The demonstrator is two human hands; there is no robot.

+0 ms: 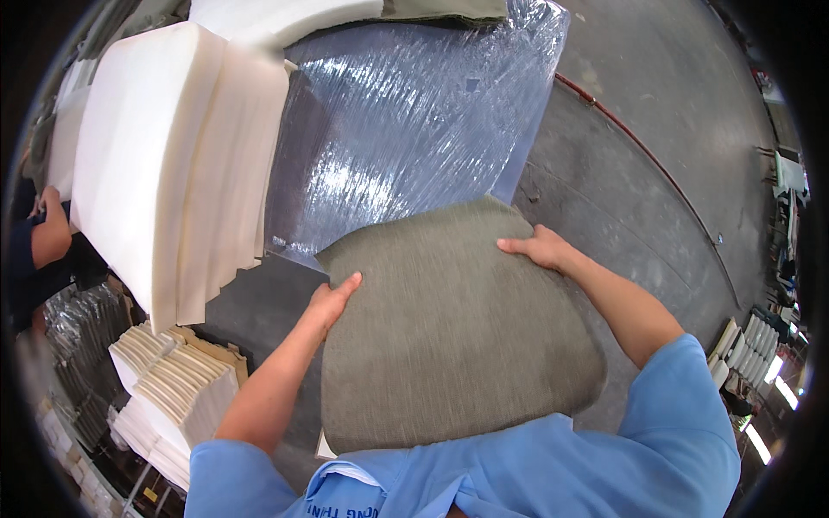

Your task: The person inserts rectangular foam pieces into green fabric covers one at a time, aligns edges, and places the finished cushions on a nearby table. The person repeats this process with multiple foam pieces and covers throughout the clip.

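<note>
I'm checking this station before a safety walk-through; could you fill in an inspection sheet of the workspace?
Surface: block wrapped in shiny clear film, ahead on the grey floor.
Job's things: grey-green fabric-covered panel, held in front of the body; its underside is hidden.
Clutter: large white foam pieces stacked at left; smaller cream foam pieces stacked below them in the picture.
Grips: left grip on the panel's left edge, right grip at its upper right; both thumbs on top, other fingers mostly hidden.
Cables: one reddish line across the floor at right; hose or cable, cannot tell.
Surroundings: another person's arm at far left.
</note>
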